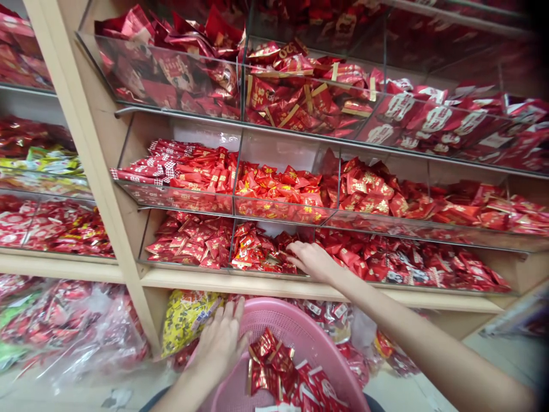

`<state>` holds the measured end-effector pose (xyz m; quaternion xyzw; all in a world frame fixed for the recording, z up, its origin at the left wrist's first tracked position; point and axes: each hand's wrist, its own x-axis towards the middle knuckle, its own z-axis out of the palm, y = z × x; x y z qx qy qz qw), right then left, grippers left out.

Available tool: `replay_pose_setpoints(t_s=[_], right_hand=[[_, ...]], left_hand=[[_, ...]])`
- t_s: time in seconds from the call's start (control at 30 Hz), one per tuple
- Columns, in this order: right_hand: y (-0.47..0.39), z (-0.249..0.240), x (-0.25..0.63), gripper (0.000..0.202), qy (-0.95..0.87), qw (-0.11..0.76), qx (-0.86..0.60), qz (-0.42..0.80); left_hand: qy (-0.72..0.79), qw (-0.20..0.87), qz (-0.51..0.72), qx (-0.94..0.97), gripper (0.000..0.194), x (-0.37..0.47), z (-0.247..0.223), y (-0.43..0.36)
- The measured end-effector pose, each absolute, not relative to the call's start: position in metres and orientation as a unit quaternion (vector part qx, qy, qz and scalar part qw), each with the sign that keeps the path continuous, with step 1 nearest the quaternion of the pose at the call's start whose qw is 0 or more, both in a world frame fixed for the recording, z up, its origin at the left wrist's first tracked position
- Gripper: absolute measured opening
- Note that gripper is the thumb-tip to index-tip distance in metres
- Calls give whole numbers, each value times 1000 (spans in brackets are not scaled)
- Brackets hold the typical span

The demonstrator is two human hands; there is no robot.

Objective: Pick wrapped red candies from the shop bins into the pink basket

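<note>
My right hand (312,260) reaches into the lowest shelf row, its fingers slightly apart and touching small red candy packets (281,243) in one compartment. Whether a packet sits under the fingertips is hard to see. Below the shelf, my left hand (221,337) is at the left rim of a pink plastic basket (315,326), with the thumb over the inner side and the fingers outside. Inside the basket lie shiny dark red packets with gold ends (272,366) and red-and-white packets (315,389).
Clear dividers and front panels split the wooden shelves (180,279) into compartments of red packets. A yellow bag (189,317) stands below the shelf, left of the basket. Large clear bags of packets (86,320) lie at the lower left. A wooden upright (86,143) separates the left shelves.
</note>
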<state>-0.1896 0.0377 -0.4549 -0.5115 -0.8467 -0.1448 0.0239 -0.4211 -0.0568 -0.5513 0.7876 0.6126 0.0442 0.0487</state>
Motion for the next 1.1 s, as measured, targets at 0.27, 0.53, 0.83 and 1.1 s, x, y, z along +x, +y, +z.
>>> replay_pose_setpoints(t_s=[0.27,0.53,0.83,1.1], right_hand=[[61,-430,-190,33,-812,-61,-576,-76],[65,-434,-198,30,-800,-50,-578,-153],[51,-430,-200,23,-766,13,-606,-213],[72,-439,-214,32,-779,26,-603,-170]], left_hand=[[610,47,73,787,60,-422,-558,-56],[609,53,70,788,60,-425,-553,-58],[612,51,63,787,59,-422,-547,-61],[609,36,49,791,60,-420,-547,-61]])
